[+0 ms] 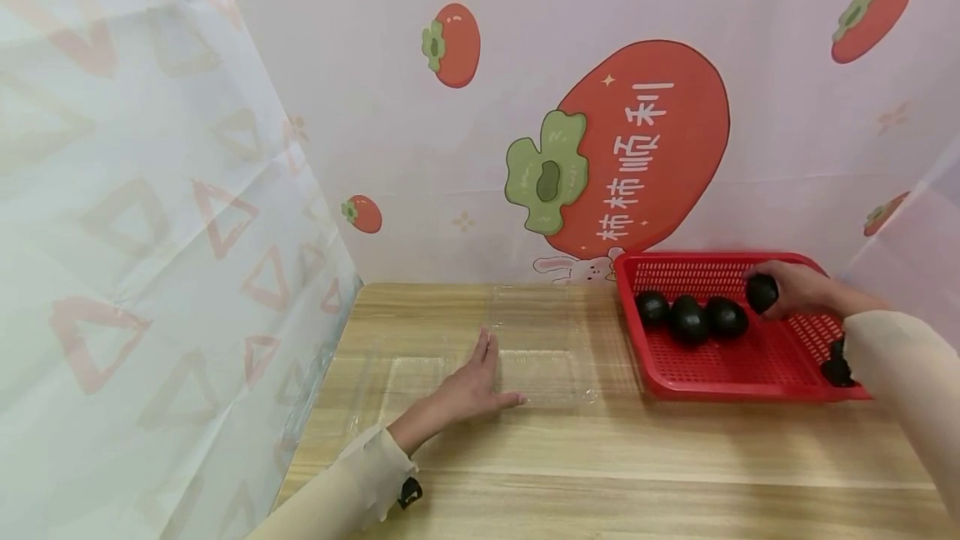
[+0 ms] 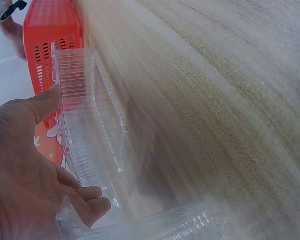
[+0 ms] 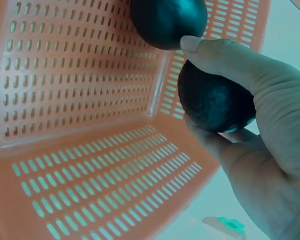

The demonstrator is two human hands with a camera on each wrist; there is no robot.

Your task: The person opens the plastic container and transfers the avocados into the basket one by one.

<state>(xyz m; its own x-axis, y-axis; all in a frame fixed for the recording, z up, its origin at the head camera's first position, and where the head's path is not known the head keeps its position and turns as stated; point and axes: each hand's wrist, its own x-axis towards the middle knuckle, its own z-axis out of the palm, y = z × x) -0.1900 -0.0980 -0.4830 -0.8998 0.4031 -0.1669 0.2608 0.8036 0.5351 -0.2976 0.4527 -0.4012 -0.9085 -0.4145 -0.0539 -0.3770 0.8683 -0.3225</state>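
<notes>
My right hand (image 1: 798, 288) grips a dark avocado (image 1: 762, 294) over the right back part of a red perforated basket (image 1: 742, 392). In the right wrist view, the thumb lies along one side of that fruit and the fingers curl under the other. Three more avocados (image 1: 687, 322) sit together at the basket's left side. On the table, my left hand (image 1: 467, 386) is at the left edge of a clear plastic box (image 1: 543, 377) with its lid folded back. Its thumb and fingers are spread along that edge, and the left wrist view shows the thumb at the rim.
Another clear plastic box (image 1: 416, 382) lies left of my left hand, partly behind the forearm. The wooden table (image 1: 637, 465) meets a printed sheet (image 1: 420, 148) at the back and a white sheet (image 1: 172, 232) on the left. A black device (image 1: 836, 365) shows beside the right cuff.
</notes>
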